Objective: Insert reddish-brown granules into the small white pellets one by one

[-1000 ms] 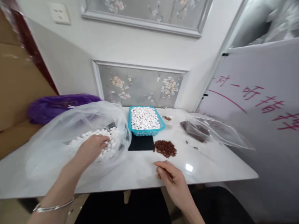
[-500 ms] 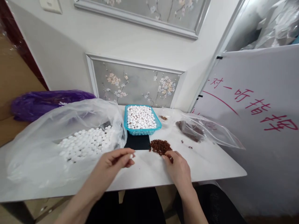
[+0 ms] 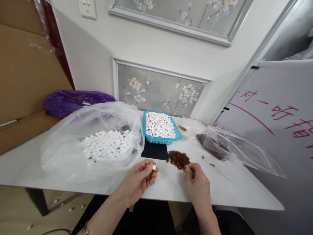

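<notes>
A small white ball [image 3: 154, 167] is pinched between the thumb and forefinger of my left hand [image 3: 139, 181], above the table's front part. My right hand [image 3: 200, 184] has its thumb and fingertips pressed together at the near right edge of a pile of small dark reddish-brown pieces [image 3: 178, 159]; what lies between the fingertips is too small to make out. Behind the pile stands a turquoise plastic basket [image 3: 158, 141] full of white balls [image 3: 160, 124]. Left of it, a clear plastic bag [image 3: 58, 150] spreads open with many loose white balls [image 3: 107, 143] inside.
A flat black piece [image 3: 154, 150] lies before the basket. Zip bags with brown contents [image 3: 212, 147] rest on the right of the white table [image 3: 244, 192]. A purple bag [image 3: 78, 101] and cardboard [image 3: 24, 75] are at the left. Several white balls lie on the floor.
The view has shifted, so the table's things appear farther right. My left hand has turned, showing the white ball more clearly. My right hand remains pinched by the pile.
</notes>
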A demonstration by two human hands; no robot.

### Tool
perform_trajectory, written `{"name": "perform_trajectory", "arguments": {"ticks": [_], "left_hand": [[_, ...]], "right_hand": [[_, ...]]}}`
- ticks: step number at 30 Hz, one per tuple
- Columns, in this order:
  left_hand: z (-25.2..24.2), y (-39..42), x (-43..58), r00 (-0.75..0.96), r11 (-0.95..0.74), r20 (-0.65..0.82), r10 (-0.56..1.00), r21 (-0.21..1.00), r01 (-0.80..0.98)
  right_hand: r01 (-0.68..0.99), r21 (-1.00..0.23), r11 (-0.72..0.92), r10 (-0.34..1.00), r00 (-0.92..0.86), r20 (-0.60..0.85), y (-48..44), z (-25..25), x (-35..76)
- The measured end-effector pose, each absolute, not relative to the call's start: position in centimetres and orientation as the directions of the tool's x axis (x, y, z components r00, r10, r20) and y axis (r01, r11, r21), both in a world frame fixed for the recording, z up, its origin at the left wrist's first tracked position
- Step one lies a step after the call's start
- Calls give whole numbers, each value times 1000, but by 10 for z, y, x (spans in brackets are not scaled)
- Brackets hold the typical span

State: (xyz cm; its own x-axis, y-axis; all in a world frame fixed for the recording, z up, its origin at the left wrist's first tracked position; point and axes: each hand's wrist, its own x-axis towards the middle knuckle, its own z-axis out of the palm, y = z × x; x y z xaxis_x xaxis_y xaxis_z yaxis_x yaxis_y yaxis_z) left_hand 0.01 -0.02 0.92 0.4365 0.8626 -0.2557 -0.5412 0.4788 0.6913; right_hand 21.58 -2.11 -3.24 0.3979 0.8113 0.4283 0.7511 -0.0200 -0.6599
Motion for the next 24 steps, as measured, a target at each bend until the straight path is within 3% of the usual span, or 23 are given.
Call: {"name": "perform_trajectory", "arguments": {"ticks": [7, 13, 24], "left_hand": [[2, -3, 1, 423, 450, -240, 874, 728, -517], [2, -3, 0, 459, 444, -188, 868, 708, -549], [0, 2, 8, 409, 428, -212, 887, 711, -559]], "right_hand": [[409, -892, 193, 916, 249, 313, -24, -19, 188], [-2, -989, 150, 988, 48, 150, -34, -4, 152], [-5, -988, 151, 970, 193, 148, -15, -18, 155]]}}
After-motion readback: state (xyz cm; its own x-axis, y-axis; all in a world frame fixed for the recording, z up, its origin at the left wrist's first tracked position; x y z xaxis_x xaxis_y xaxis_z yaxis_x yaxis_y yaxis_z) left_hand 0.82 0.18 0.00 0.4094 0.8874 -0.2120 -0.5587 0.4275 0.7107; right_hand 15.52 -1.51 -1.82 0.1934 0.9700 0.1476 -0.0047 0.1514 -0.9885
